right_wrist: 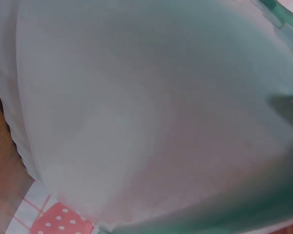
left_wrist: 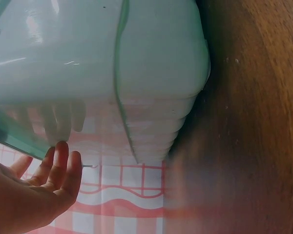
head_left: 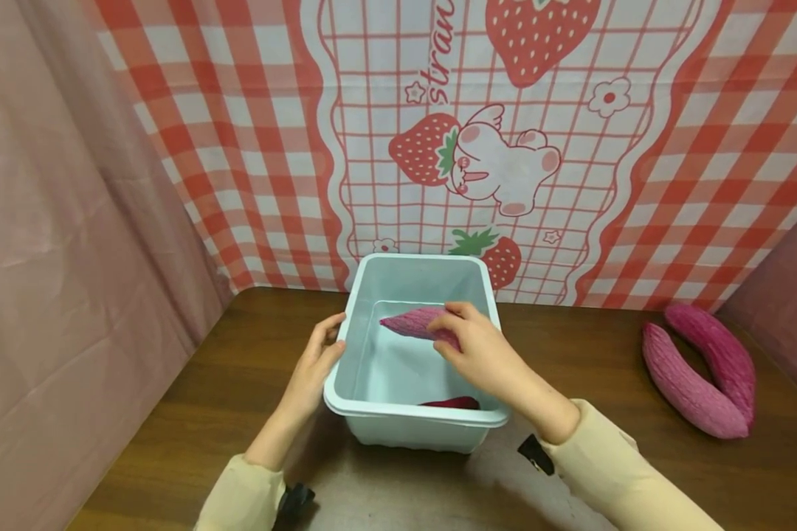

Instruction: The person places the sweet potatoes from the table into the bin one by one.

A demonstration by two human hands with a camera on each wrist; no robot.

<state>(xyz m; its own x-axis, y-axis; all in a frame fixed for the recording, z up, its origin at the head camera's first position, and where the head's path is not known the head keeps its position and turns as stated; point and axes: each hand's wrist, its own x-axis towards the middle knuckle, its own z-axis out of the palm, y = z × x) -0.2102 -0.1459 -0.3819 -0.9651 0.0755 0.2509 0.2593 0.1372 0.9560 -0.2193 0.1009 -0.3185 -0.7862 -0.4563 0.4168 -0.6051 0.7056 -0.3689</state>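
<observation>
In the head view a pale blue plastic bin (head_left: 417, 415) stands on the table. My right hand (head_left: 481, 348) reaches over its right side and grips a long, wrinkled, purple-pink sweet potato (head_left: 408, 322) by its right end. The pointed end faces left above the bin floor. A dark red piece (head_left: 453, 403) lies inside at the near wall, mostly hidden by the rim. With relaxed fingers, my left hand (head_left: 315, 359) touches the bin's left rim. In the left wrist view its fingertips (left_wrist: 62, 147) rest against the outer wall. The right wrist view shows mainly the bin's wall (right_wrist: 112, 107).
Two more curved purple-pink sweet potatoes, a lighter one (head_left: 687, 394) and a darker one (head_left: 720, 350), lie together on the right of the wooden table (head_left: 232, 369). A checked strawberry cloth (head_left: 252, 147) hangs behind, with a pink curtain (head_left: 73, 243) at the left.
</observation>
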